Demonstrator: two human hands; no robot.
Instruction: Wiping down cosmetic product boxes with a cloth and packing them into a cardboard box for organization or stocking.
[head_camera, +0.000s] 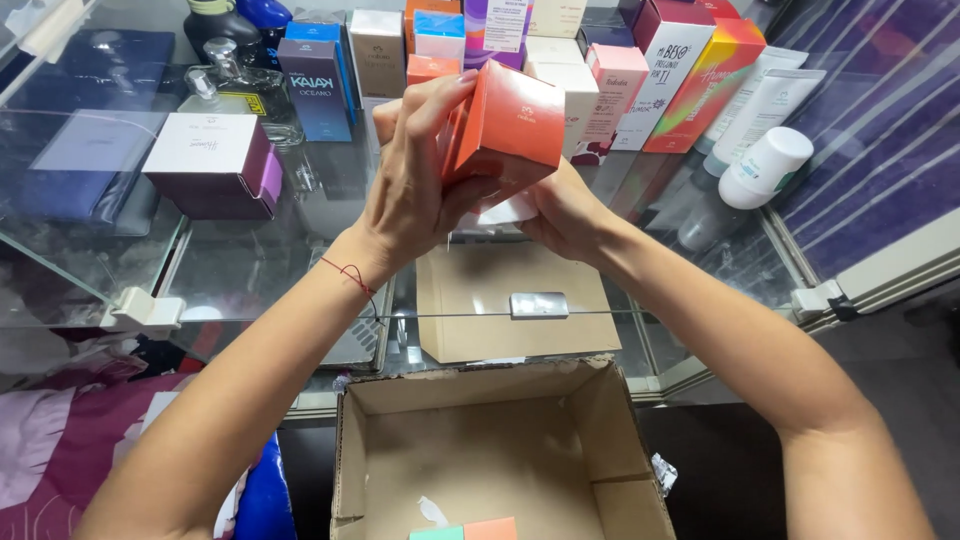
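Your left hand (415, 190) and right hand (560, 210) together hold an orange box (505, 125) in the air above the glass counter (250, 270), between the open carton near you and the row of packages at the far side. The left fingers are curled around the box's left face and near edge. The right hand grips from below and behind; its fingers are largely hidden by the box, so how tightly they close cannot be told. The box is tilted, one corner pointing up.

As to progress, my judgement: the box is out of the carton (480, 450) and not yet set down on the counter. The carton is close to empty; only a green and an orange pack (465, 530) show at its near edge, beside a scrap of white paper.

Left to right across the counter: a white and purple box (215, 160) lies flat at the left, well apart from your hands. Behind it stand perfume bottles (225, 70) and a blue box (315, 85). Directly behind the held box stands a tight row of pink, white and orange packages (610, 85). At the far right, white tubes (770, 95) and a white roll-on bottle (765, 165) lie on the glass.

Obstructions: the far row is packed closely, with free glass showing only left of centre and just beneath your hands.
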